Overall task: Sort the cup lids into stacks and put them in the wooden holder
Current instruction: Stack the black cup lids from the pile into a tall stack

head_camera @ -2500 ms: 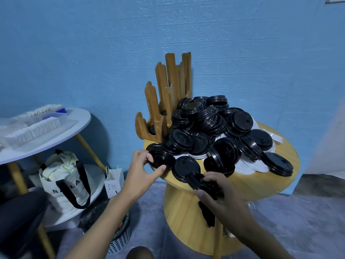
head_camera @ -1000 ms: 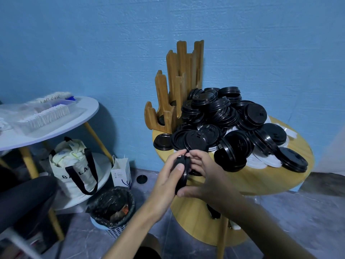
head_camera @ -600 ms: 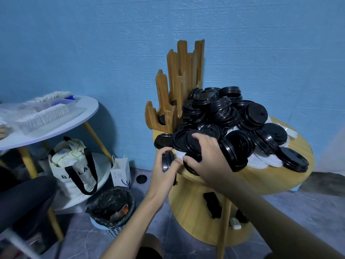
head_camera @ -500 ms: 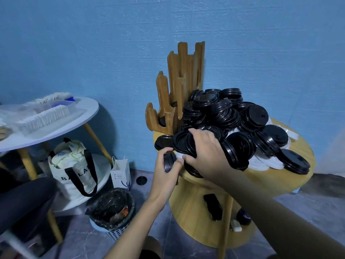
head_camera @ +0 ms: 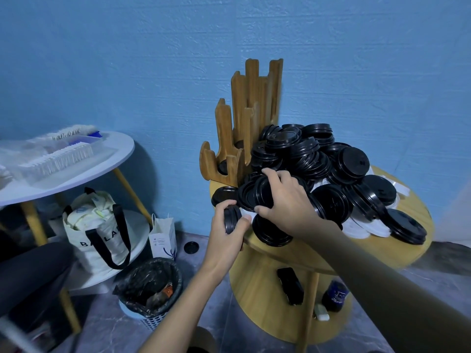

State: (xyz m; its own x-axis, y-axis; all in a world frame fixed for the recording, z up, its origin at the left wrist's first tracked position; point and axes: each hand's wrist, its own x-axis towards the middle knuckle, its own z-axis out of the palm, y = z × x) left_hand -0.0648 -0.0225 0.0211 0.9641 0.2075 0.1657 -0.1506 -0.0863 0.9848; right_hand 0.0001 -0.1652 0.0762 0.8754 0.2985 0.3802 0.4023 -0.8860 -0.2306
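Both hands are busy here. The left hand (head_camera: 225, 236) is wrapped around a small stack of lids (head_camera: 232, 218), held on edge just off the near-left rim of the round wooden surface (head_camera: 377, 250). The right hand (head_camera: 288, 202) is curled over a couple of leaning lids (head_camera: 254, 196) at the front of the pile of black lids (head_camera: 305, 156). Its fingers go over the top and the thumb sits underneath, so it's gripping them (can't tell exactly how many).

The pile covers most of the surface, with some white lids (head_camera: 356, 229) poking out under it on the right. The wooden holder (head_camera: 244, 123) stands upright at the back-left of the surface, right against the pile, and there's a dark lid (head_camera: 224, 167) sitting in its lowest slot. One stray lid (head_camera: 191, 247) lies on the floor, near a paper bag (head_camera: 163, 238), a tote bag (head_camera: 96, 233) and a bin (head_camera: 153, 291).
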